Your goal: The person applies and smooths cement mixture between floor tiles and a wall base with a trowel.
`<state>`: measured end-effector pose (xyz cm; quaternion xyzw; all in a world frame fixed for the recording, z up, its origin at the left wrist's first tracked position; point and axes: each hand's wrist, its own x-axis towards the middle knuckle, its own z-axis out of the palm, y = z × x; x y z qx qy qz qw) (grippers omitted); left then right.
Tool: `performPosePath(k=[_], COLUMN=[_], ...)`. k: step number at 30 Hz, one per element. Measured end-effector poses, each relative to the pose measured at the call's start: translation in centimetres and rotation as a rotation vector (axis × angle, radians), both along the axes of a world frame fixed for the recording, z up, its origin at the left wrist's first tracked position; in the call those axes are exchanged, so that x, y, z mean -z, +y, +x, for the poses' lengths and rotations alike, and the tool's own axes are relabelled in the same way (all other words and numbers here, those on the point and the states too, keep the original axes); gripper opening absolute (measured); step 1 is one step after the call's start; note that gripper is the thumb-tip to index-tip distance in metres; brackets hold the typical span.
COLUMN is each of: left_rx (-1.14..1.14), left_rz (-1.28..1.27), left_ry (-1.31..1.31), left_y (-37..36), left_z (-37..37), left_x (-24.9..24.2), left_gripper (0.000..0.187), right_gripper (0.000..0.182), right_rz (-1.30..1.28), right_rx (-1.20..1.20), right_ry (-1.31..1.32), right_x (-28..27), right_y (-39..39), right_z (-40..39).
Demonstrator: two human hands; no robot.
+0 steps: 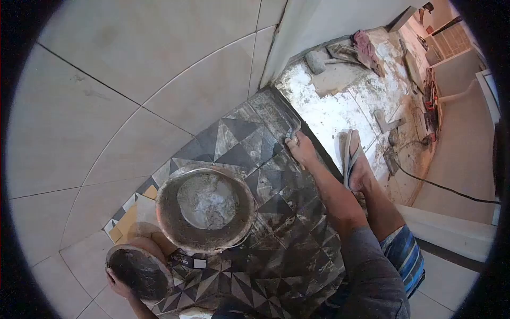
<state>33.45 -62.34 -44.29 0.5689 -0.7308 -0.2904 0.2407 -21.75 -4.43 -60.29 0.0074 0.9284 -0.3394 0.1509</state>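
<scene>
At the lower left, my left hand [120, 285] is closed on the rim of a small bucket [139, 274], tilted and dark inside with mortar residue. My right hand [302, 150] is stretched out to the doorway's edge, its fingers wrapped round a trowel [293, 125]. The trowel's bent metal neck shows, but its blade is hard to make out against the grey floor strip. Between my hands stands a large round tub [172, 228] with pale grey powder or mortar [208, 201] in it.
Patterned triangle tiles [276, 212] cover the dusty floor. Large beige tiles [175, 106] line the wall. A cardboard box [127, 220] sits behind the tub. Past the threshold lie a pink cloth [365, 48], a rubber mallet [315, 62], other tools and a black cable [446, 190].
</scene>
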Motion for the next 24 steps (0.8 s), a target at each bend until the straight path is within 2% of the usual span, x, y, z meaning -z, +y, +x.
performPosePath(k=[2, 5, 9, 11, 13, 18, 20, 21, 23, 24], left_rx=[0.059, 0.042, 0.042, 0.022, 0.014, 0.034, 0.2, 0.205, 0.055, 0.064], left_rz=[-0.029, -0.063, 0.022, -0.009, -0.003, -0.035, -0.333, -0.336, -0.062, -0.065], left_ry=[-0.039, -0.047, 0.02, -0.013, -0.001, -0.017, -0.176, -0.177, -0.104, -0.107], left_y=[1.3, 0.0, 0.2, 0.3, 0.2, -0.6, -3.3, -2.7, 0.4, 0.3], left_z=[-1.4, -0.5, -0.6, -0.7, -0.6, 0.5, 3.6, 2.9, -0.8, -0.8], left_x=[-1.0, 0.0, -0.3, -0.3, -0.2, 0.7, 3.1, 2.4, -0.7, -0.6], left_gripper=[0.054, 0.052, 0.051, 0.051, 0.051, 0.051, 0.053, 0.053, 0.055, 0.055], right_gripper=[0.04, 0.041, 0.047, 0.044, 0.042, 0.041, 0.041, 0.044, 0.046, 0.046], right_rz=[0.043, 0.076, 0.014, 0.004, -0.058, -0.074, -0.105, -0.039, 0.021, 0.02], right_rx=[0.011, 0.071, 0.066, 0.086, 0.135, 0.115, 0.097, 0.081, 0.072, 0.094], right_ry=[0.016, 0.016, -0.132, -0.072, -0.2, -0.057, -0.029, -0.024, -0.023, 0.032], right_x=[0.9, 3.4, 0.5, 0.3, -1.4, -3.0, -2.6, -2.0, 0.0, 1.7], right_y=[-0.8, 0.6, 3.6, 5.6, 7.2, 8.4, 7.2, 6.0, 3.9, 3.1], right_z=[0.0, 0.1, 1.9, 4.0, 6.1, 9.7, 9.7, 9.0, 7.8, 7.2])
